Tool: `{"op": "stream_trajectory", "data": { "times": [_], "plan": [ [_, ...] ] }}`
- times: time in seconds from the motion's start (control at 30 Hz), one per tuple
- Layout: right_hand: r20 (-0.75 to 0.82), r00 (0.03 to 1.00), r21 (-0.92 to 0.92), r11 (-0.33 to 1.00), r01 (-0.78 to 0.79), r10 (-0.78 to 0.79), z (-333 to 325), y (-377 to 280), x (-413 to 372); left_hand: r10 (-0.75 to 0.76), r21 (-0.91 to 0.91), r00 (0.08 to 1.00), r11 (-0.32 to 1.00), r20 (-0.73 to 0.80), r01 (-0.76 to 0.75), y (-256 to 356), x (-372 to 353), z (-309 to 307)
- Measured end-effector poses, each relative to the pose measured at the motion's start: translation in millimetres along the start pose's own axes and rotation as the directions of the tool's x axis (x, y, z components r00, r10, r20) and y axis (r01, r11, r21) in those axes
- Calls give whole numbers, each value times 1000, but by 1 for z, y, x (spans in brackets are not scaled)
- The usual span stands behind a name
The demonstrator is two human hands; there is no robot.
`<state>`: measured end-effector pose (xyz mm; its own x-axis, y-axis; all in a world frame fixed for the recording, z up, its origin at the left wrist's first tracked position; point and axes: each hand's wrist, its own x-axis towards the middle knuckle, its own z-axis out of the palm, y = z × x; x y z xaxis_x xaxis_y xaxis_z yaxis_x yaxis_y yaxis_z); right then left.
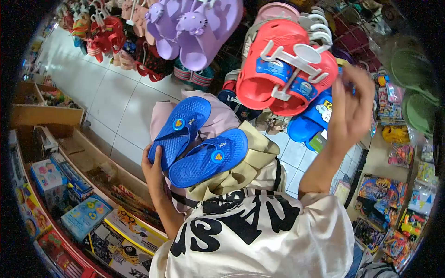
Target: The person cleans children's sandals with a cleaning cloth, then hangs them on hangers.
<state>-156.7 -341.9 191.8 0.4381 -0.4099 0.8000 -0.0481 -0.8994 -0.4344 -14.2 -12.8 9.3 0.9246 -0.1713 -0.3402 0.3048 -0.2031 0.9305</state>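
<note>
My left hand (156,167) is closed on the heel end of a blue flip-flop (186,121), thumb on top. Beside it a second blue flip-flop (211,157) with the same orange-and-blue button rests over beige cloth (234,176), its heel close to my fingers. At the right my right hand (353,109) is raised, slightly blurred, with thumb and fingers apart and nothing visible in it. It is nearest to a pair of red clogs (266,55) on a white hanger (296,60). Blue sandals (303,125) hang below those, partly hidden.
Purple sandals (197,39) and other footwear hang at the top. Wooden shelf bins (95,160) with boxed toys (88,215) line the left side. Packaged toys (382,194) hang at the right. White floor tiles (109,99) show between the displays.
</note>
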Motion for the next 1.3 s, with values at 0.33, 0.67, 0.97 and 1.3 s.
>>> {"op": "stream_trajectory", "data": {
  "times": [0.33, 0.67, 0.97, 1.3],
  "plan": [
    [947, 219, -156, 935, -318, 233, 5, -32, -149, 644, 627, 765, 587, 23, -513, 15, -5, 0],
    [853, 458, 470, 752, -462, -252, 28, -43, -175, 545, 654, 716, 354, 436, -668, 26, -35, 61],
    [879, 454, 279, 618, -735, 143, -23, -41, -114, 551, 522, 706, 481, 445, -704, 24, -8, 39],
    [781, 594, 118, 890, -440, 190, 48, -43, -144, 533, 443, 801, 669, 273, -597, 27, -20, 50]
  ]
}}
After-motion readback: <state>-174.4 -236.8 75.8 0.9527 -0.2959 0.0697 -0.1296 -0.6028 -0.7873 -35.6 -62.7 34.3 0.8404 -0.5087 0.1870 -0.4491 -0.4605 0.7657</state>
